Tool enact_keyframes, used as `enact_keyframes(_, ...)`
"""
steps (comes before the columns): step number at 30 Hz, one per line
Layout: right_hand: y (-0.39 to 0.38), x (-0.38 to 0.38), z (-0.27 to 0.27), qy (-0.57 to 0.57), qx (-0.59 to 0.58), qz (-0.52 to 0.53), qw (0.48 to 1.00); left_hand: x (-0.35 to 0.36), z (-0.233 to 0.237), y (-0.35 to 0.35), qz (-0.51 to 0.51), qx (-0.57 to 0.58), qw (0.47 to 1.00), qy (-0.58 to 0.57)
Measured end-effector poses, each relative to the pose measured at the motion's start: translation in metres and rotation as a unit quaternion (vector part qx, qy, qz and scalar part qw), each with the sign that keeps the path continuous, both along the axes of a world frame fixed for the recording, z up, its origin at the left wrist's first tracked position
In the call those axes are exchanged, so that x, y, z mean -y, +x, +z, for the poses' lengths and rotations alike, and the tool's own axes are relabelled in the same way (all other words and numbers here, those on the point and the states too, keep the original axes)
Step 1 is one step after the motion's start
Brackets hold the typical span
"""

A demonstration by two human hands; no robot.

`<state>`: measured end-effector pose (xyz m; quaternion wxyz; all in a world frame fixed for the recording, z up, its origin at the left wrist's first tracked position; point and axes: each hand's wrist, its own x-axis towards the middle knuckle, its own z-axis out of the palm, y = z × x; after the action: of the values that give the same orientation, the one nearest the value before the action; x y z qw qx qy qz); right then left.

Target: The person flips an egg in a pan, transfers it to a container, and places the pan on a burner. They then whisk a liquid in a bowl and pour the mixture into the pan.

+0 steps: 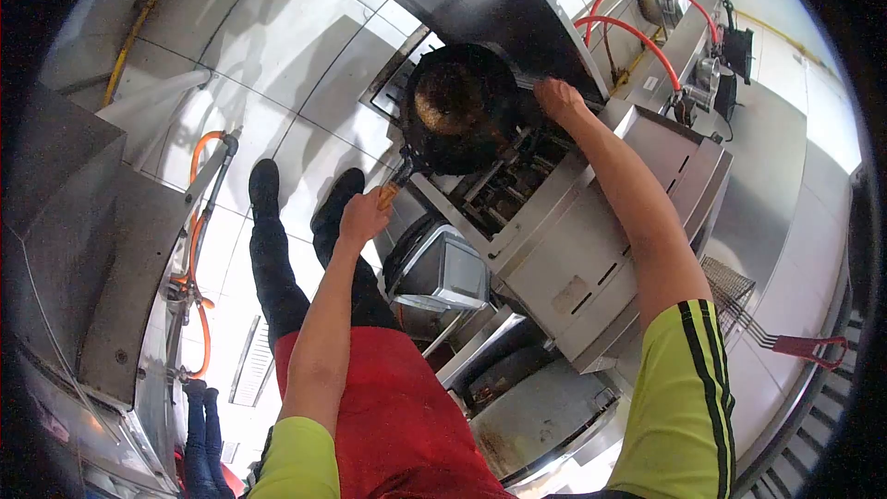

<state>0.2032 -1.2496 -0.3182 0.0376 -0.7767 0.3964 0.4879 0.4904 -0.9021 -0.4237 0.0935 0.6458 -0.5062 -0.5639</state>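
Observation:
A blackened wok [471,143] is over the near end of the stove, its inside facing me and a brownish patch [448,100] in the bottom. My left hand [365,214] is closed around a wooden handle [388,194] that joins the wok's lower left rim. At the opposite side of the wok, my right hand [558,98] is closed in a fist. A short metal piece runs from the rim toward that fist; what the fingers grip is hidden.
The open burner bay [508,187] adjoins the wok, with a dark upright panel [490,0] behind. Red hoses [637,26] run along the steel counter [753,166]. A wire fry basket [730,288] lies to the right. Metal containers [443,268] sit below. Another person's legs [201,434] show lower left.

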Motion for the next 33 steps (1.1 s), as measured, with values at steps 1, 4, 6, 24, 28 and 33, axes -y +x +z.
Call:
enact_keyframes(1,-0.002,0.0,0.0,0.0,0.008,0.012,1.0,0.0,-0.001,0.0,-0.001,0.0,1.0,-0.001)
enact_keyframes(4,-0.002,0.001,-0.004,0.003,0.015,0.015,1.0,-0.003,-0.002,0.0,0.013,-0.01,1.0,-0.012)
enact_keyframes(6,0.002,0.001,-0.002,0.004,0.013,0.003,1.0,-0.001,0.001,0.001,0.016,0.0,0.999,-0.036)
enact_keyframes(24,0.009,-0.003,0.01,-0.012,-0.009,0.074,0.997,-0.001,-0.006,-0.004,0.027,0.003,0.998,-0.054)
enact_keyframes(28,0.009,-0.002,0.011,-0.014,0.015,0.077,0.997,0.002,-0.007,-0.003,0.024,-0.006,1.0,-0.015)
enact_keyframes(33,0.007,0.0,0.012,0.013,0.028,0.061,0.998,-0.004,-0.016,-0.005,0.027,-0.01,0.999,-0.04)
